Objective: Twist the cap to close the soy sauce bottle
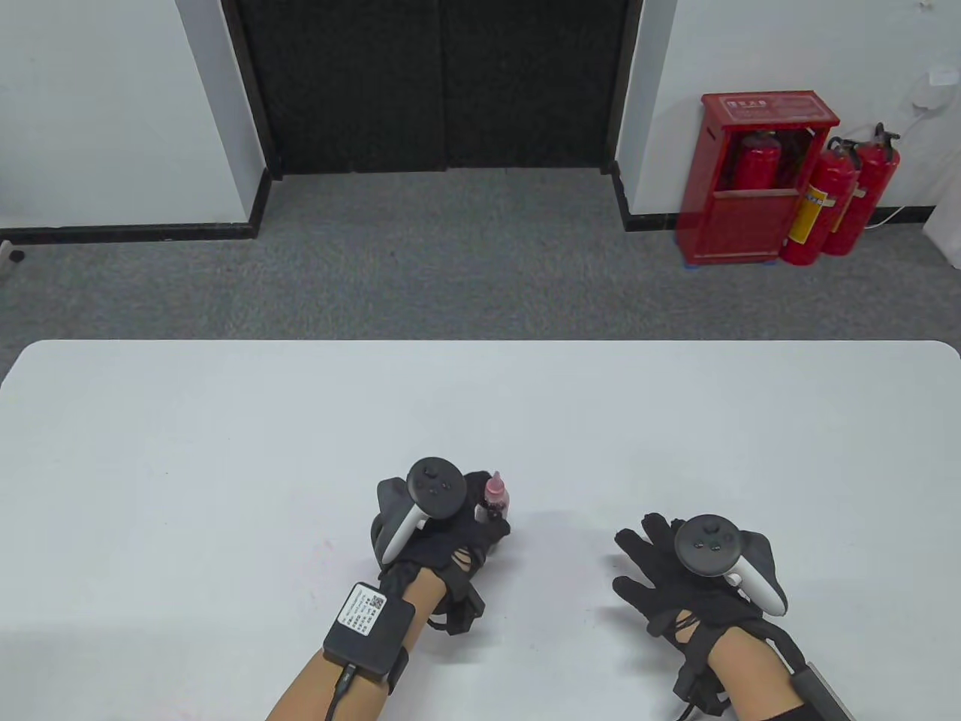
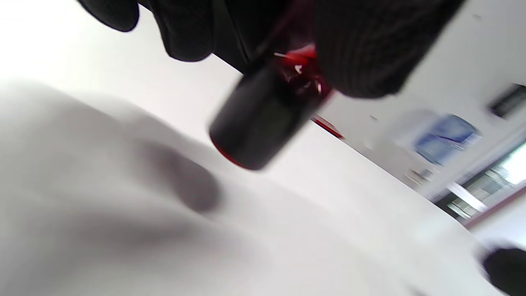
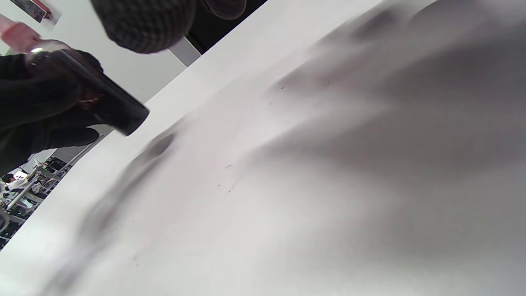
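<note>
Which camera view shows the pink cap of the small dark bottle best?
The table view: the pink cap stands clear above the left hand. The right wrist view catches it blurred at its edge; the left wrist view shows only the bottle's base.

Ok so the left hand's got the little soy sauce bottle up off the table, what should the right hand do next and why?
Probably bring the right hand across to the pink cap and pinch it for twisting. The left hand grips the soy sauce bottle just above the table, cap pointing up and exposed, while the right hand sits apart with fingers spread, holding nothing.
</note>
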Available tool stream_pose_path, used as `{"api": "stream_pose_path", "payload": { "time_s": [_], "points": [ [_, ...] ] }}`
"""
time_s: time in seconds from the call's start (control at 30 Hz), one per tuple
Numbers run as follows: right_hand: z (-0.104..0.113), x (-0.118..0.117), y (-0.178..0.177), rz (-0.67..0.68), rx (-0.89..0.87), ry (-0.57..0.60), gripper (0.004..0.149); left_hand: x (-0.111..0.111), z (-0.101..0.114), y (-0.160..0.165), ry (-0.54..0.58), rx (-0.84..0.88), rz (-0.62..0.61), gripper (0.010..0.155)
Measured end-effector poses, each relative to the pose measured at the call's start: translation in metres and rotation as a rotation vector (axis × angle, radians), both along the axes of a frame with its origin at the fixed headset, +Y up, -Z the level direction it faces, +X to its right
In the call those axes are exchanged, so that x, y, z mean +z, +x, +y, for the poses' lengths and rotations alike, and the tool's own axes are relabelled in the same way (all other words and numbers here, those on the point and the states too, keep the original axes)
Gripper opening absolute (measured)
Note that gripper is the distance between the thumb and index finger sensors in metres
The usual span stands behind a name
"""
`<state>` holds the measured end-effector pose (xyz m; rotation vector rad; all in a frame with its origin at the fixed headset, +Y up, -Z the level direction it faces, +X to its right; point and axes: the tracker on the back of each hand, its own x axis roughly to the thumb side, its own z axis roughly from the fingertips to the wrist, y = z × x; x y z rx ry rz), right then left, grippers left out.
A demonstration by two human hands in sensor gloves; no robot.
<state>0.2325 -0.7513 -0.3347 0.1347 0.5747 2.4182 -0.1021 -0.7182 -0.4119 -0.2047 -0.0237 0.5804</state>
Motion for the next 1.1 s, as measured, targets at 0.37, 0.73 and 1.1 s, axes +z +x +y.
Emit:
{"api": "stream_pose_path", "payload": {
  "time_s": [0.37, 0.73, 1.1],
  "points": [
    [0.0, 0.0, 0.005, -0.018, -0.026, -0.027, 0.078, -0.016, -0.027, -0.003, -0.038, -0.093, 0.077, 0.077],
    [0.001, 0.0, 0.007, -0.026, -0.025, -0.034, 0.08, 0.023, -0.006, -0.043, -0.155, -0.203, -0.151, 0.116],
    [0.0, 0.0, 0.004, -0.035, 0.014, -0.017, 0.079, 0.078, -0.025, -0.115, -0.179, -0.131, -0.189, 0.119]
  ]
}}
